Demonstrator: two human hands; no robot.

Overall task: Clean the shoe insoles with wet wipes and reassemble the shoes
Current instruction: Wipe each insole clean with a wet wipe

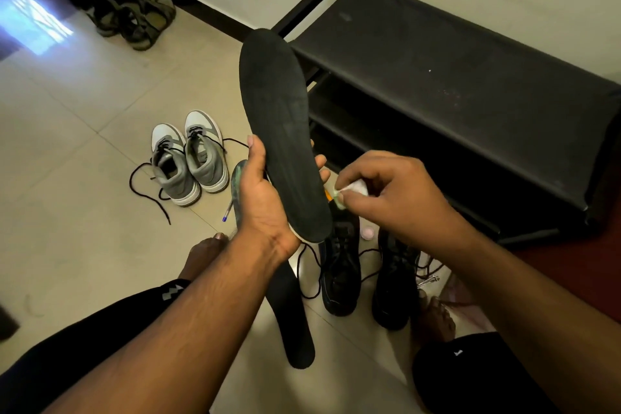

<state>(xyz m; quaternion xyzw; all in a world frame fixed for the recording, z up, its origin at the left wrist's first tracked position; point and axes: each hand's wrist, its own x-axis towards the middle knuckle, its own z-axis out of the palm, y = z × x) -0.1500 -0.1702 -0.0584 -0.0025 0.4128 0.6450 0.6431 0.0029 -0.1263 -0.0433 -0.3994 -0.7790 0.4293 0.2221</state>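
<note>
Down on the floor by the knees, a spare black insole (292, 319) lay flat on the tiles, with the pair of black shoes (339, 272) just to its right, laces loose. Above them, the left hand (265, 198) gripped a black insole (282, 131) near its heel, thumb on the left edge, fingers curled round behind, toe end pointing up and away. The right hand (386, 188) sat just beside it, fingertips pinching a balled white wipe (353, 188) (a hint of green on it), not touching the insole. A greenish insole (237, 185) peeked out behind the left hand, a pen (228, 212) beside it. Farther left, grey sneakers (188, 158) stood side by side. To the right stood a black rack (470, 84); sandals (134, 17) waited in the far corner.
</note>
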